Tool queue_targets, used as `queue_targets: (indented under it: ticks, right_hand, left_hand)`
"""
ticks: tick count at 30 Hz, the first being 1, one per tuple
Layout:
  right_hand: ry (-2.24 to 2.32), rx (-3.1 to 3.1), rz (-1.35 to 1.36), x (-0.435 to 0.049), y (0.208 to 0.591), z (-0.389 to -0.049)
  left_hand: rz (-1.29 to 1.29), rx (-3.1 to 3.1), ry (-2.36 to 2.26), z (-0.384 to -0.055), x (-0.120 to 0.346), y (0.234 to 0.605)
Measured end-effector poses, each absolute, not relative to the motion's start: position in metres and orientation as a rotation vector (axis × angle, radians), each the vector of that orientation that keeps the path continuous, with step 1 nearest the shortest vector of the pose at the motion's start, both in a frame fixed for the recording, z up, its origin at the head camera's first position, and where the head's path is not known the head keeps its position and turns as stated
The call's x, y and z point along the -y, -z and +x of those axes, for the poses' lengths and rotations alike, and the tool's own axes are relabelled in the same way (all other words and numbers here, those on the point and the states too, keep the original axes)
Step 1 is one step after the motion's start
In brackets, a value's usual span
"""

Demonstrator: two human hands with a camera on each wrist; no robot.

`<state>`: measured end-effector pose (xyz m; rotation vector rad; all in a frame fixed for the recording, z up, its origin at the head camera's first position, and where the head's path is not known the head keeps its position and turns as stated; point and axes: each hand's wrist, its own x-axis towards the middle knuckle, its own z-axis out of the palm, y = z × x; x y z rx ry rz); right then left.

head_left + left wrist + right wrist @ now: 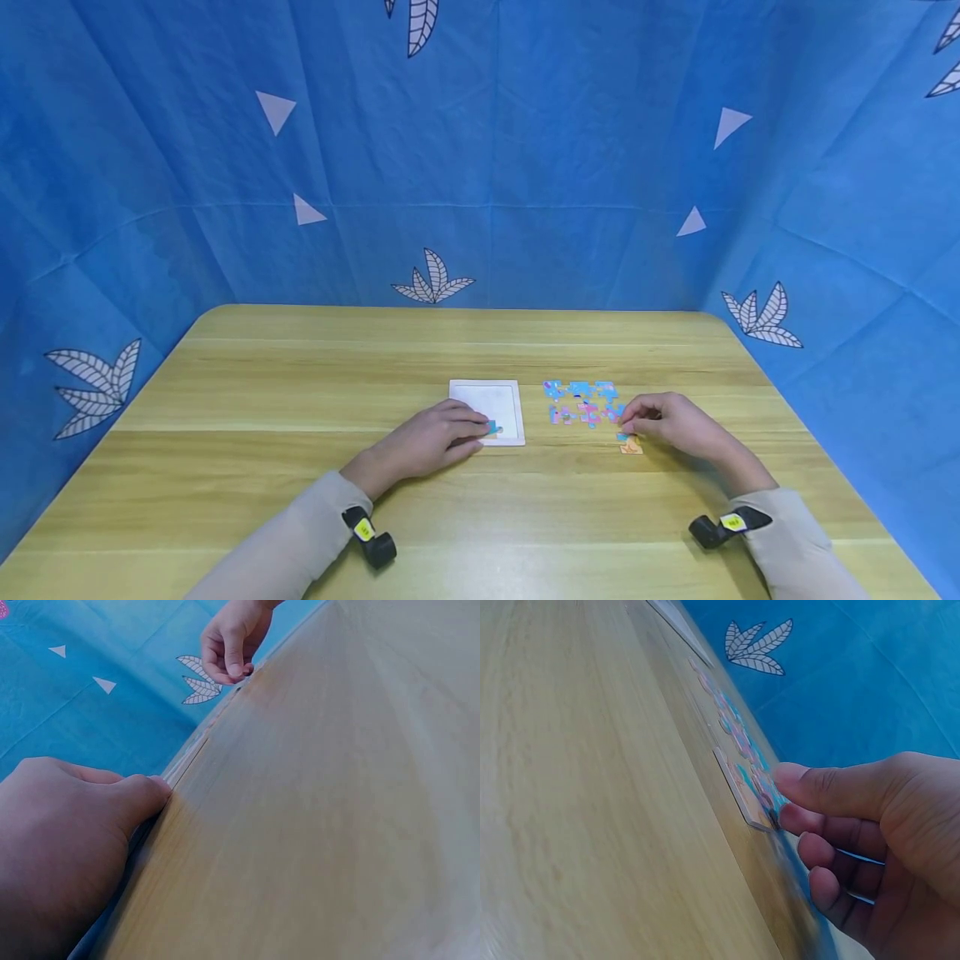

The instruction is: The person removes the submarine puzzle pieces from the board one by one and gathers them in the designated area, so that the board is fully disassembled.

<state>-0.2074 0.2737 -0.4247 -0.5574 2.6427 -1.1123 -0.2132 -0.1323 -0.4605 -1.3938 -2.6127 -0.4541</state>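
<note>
In the head view my left hand [442,435] rests over the left front of a square white puzzle tray [510,442], its fingers fairly straight. A small blue jigsaw piece [492,427] shows in the tray at its fingertips, partly covered. In the left wrist view that hand's thumb [146,796] reaches the tray's edge. To the right, my right hand [671,423] pinches the edge of an orange and blue jigsaw piece [632,446] between thumb and index finger. In the right wrist view this piece [744,796] lies low at the table, the other fingers curled beside it.
Several blue and pink jigsaw pieces [581,390] lie in two rows between the tray and my right hand. All of it is on a wooden table [337,358]. A blue patterned cloth [487,150] hangs behind and at both sides.
</note>
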Motion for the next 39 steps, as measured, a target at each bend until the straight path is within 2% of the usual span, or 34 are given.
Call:
queue_targets:
  ticks: [16, 39]
  right_hand:
    - [1.095, -2.690, -0.634, -0.245, 0.422, -0.204]
    - [1.064, -2.718, -0.892, -0.158, 0.418, -0.220]
  left_hand:
    - [-1.373, 2.620, 0.452, -0.213, 0.133, 0.459]
    - [-1.233, 2.577, 0.525, -0.206, 0.144, 0.462]
